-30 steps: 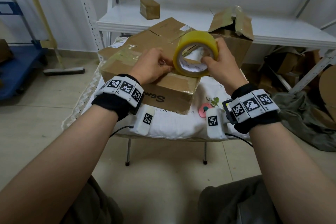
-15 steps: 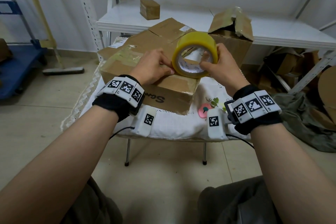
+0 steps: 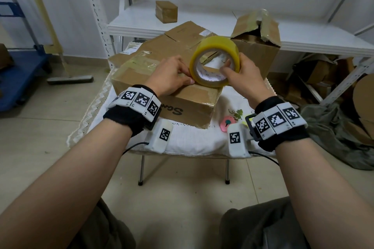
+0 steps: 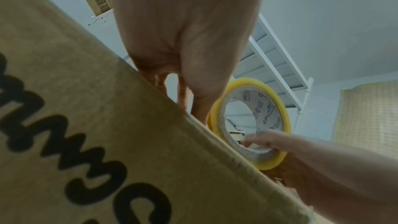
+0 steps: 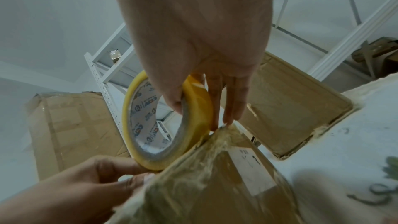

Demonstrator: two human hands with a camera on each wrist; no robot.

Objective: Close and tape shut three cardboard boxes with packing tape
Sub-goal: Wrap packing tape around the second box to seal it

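A yellow packing tape roll (image 3: pixel 215 60) stands on edge on the near right corner of a closed cardboard box (image 3: pixel 182 107) printed with black letters. My right hand (image 3: pixel 240 70) grips the roll, thumb inside the core and fingers over the outer rim (image 5: pixel 206 101). My left hand (image 3: pixel 176 75) rests on the box top and pinches the roll's lower left rim (image 5: pixel 129 171) with thumb and fingertips. A flatter box (image 3: pixel 182 34) lies behind. A third box (image 3: pixel 257 50) with raised torn flaps stands at the right. No loose tape end is visible.
The boxes sit on a small white-clothed table (image 3: pixel 192 139) with a pink cutter-like object (image 3: pixel 227 123) near its front. A white shelf (image 3: pixel 202 20) behind carries a small box (image 3: pixel 166 11). Cardboard scraps (image 3: pixel 323 75) pile up at the right; a blue cart (image 3: pixel 18 79) stands left.
My left thumb has slid a little lower along the roll's rim, and my right thumb has shifted inside the core. The roll stays on the box corner.
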